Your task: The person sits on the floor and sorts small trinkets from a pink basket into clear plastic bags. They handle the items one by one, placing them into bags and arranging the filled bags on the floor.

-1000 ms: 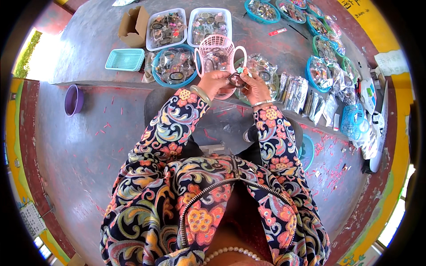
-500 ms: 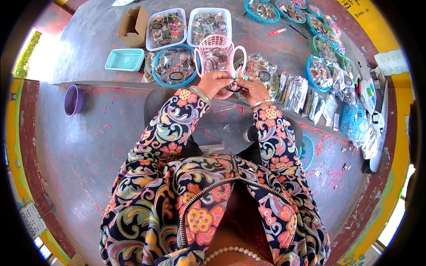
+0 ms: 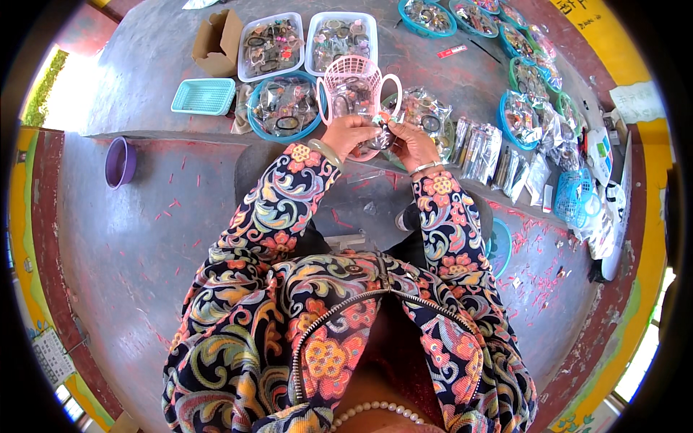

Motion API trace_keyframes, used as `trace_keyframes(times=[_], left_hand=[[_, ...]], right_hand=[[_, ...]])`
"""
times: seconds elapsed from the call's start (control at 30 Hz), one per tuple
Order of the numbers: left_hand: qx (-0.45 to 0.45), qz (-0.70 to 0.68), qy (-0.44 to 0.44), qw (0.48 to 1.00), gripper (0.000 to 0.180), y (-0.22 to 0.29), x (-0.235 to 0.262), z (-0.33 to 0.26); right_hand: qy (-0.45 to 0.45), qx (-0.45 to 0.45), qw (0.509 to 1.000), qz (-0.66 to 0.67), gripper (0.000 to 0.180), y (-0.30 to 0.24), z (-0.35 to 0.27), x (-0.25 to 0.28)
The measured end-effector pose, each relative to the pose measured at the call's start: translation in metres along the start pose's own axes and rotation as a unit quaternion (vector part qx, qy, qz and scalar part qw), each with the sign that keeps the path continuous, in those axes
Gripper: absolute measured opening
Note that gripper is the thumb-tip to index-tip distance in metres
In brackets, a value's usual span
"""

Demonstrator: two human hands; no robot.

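Both hands meet on a small clear packet in front of the pink basket.

I note the left hand [image 3: 348, 134] and right hand [image 3: 410, 143] raised together at the edge of the grey surface [image 3: 144, 72], fingers pinched narrow on one small packet [image 3: 380, 136] held between them, just before the pink basket [image 3: 351, 92]. Holding it up close likely lets both thumbs work it; contents too small to tell. Forearms converge from the lower edge, wrists bent inward. Filled trays [image 3: 271, 47] and bagged packets [image 3: 482, 148] lie within reach.
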State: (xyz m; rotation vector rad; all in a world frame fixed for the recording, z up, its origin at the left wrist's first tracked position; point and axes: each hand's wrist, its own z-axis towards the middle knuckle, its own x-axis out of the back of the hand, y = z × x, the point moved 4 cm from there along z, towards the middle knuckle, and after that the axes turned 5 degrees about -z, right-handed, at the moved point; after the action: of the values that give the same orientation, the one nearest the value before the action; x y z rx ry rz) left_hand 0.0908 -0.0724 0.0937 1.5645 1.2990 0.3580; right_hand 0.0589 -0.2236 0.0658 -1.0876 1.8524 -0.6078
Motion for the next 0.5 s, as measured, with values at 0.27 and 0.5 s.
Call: trace_keyframes(times=[0.27, 0.5], left_hand=[[0.004, -0.014, 0.007, 1.000, 0.019, -0.006, 0.006, 0.009], [-0.038, -0.135, 0.079, 0.987, 0.016, -0.007, 0.020, 0.014]], right_hand=[[-0.001, 0.003, 0.998, -0.070, 0.015, -0.014, -0.018, -0.013], [-0.038, -0.006, 0.987, -0.155, 0.014, -0.008, -0.017, -0.021]])
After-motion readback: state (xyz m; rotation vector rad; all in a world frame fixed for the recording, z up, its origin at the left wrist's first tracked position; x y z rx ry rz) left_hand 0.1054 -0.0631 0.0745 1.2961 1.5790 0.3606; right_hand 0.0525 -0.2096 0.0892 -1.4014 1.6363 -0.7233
